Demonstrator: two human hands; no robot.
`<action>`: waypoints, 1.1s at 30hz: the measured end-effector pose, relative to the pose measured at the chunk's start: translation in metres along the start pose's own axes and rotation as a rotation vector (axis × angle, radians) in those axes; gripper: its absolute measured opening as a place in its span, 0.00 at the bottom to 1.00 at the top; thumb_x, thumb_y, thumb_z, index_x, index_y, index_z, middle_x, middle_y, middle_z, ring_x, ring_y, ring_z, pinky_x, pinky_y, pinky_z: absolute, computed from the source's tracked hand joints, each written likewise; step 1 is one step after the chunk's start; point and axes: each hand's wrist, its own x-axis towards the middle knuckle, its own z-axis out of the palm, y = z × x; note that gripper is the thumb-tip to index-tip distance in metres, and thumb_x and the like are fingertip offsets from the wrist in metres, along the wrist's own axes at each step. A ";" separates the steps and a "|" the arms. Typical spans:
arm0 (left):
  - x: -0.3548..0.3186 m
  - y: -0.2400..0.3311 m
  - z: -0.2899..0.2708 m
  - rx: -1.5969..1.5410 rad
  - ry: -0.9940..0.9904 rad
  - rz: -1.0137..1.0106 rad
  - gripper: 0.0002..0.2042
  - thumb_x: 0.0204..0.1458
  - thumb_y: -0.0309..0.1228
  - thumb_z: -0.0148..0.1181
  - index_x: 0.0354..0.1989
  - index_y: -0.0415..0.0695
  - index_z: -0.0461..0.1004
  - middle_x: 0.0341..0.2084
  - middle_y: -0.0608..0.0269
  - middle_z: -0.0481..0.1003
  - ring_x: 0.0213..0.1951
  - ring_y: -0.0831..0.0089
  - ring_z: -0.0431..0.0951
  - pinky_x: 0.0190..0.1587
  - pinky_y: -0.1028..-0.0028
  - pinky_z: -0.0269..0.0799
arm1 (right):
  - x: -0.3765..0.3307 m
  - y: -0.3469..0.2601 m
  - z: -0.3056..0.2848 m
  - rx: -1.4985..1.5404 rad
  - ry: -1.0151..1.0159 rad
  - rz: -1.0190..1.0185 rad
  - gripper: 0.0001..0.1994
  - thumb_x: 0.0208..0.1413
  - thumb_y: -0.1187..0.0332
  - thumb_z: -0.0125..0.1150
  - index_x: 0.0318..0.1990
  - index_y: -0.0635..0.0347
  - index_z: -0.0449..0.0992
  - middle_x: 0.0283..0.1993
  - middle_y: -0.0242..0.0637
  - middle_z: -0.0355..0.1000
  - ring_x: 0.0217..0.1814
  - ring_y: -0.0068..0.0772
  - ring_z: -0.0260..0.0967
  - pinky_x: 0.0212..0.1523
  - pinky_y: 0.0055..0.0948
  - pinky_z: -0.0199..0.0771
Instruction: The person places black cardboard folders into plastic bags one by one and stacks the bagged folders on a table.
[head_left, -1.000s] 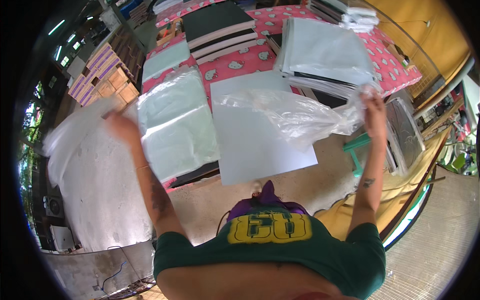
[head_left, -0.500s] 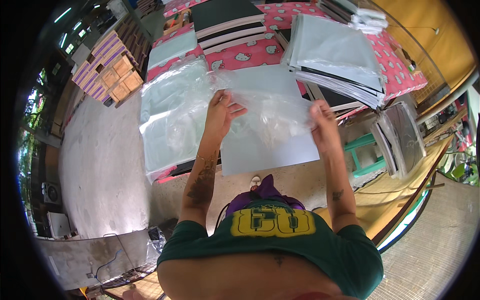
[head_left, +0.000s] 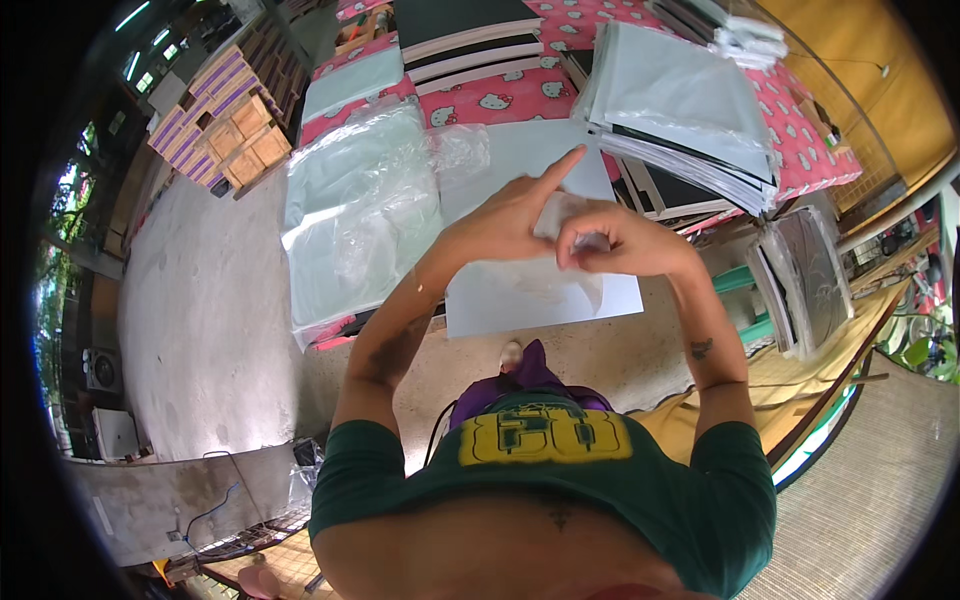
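A light blue-white sheet (head_left: 490, 305) lies at the near table edge, partly jutting over it. Above it, a bunched piece of clear plastic film (head_left: 566, 212) is between my two hands. My left hand (head_left: 512, 218) reaches across with its index finger stretched out; the other fingers are bent against the film and partly hidden. With curled fingers, my right hand (head_left: 628, 240) grips the film from the other side. To the left lies a stack of pale sheets in clear plastic sleeves (head_left: 350, 235), beside a loose crinkled film (head_left: 462, 152).
A pink patterned cloth (head_left: 497, 98) covers the table. Black-topped board stacks (head_left: 465, 25) stand at the back; a pile of sleeved sheets (head_left: 680, 95) leans at the right. Beyond are a green stool (head_left: 735, 280), wrapped panels (head_left: 800, 280) and stacked boxes (head_left: 225, 120) at left.
My hands have come together over the sheet from being spread apart. The film stretched between them is now bunched up. My left hand moved right, my right hand moved slightly left.
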 end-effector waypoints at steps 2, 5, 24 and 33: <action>0.016 0.007 -0.018 -0.314 -0.202 -0.350 0.22 0.48 0.24 0.51 0.55 0.46 0.65 0.34 0.66 0.74 0.33 0.80 0.71 0.39 0.78 0.68 | -0.024 0.013 0.003 -0.540 0.274 0.304 0.23 0.39 0.76 0.64 0.47 0.55 0.71 0.42 0.39 0.65 0.41 0.37 0.69 0.43 0.33 0.70; 0.012 -0.014 -0.045 -0.055 -0.195 -0.099 0.15 0.50 0.21 0.46 0.46 0.45 0.71 0.24 0.66 0.69 0.26 0.78 0.69 0.27 0.74 0.66 | -0.063 0.047 0.010 -0.866 0.347 0.673 0.31 0.40 0.75 0.62 0.57 0.47 0.64 0.46 0.43 0.62 0.46 0.46 0.68 0.44 0.36 0.70; -0.085 0.021 -0.080 -0.512 -0.284 -0.379 0.18 0.42 0.38 0.64 0.31 0.32 0.72 0.29 0.55 0.75 0.36 0.63 0.76 0.43 0.67 0.70 | -0.154 0.078 -0.016 0.549 0.381 0.051 0.24 0.54 0.49 0.53 0.45 0.63 0.73 0.34 0.37 0.75 0.38 0.34 0.73 0.45 0.34 0.72; -0.129 -0.041 -0.091 -1.411 0.024 -0.794 0.13 0.54 0.33 0.51 0.40 0.35 0.73 0.29 0.52 0.76 0.33 0.66 0.78 0.33 0.68 0.75 | -0.129 0.088 0.031 0.414 0.293 0.340 0.22 0.53 0.46 0.55 0.36 0.58 0.78 0.30 0.34 0.75 0.34 0.30 0.72 0.36 0.28 0.70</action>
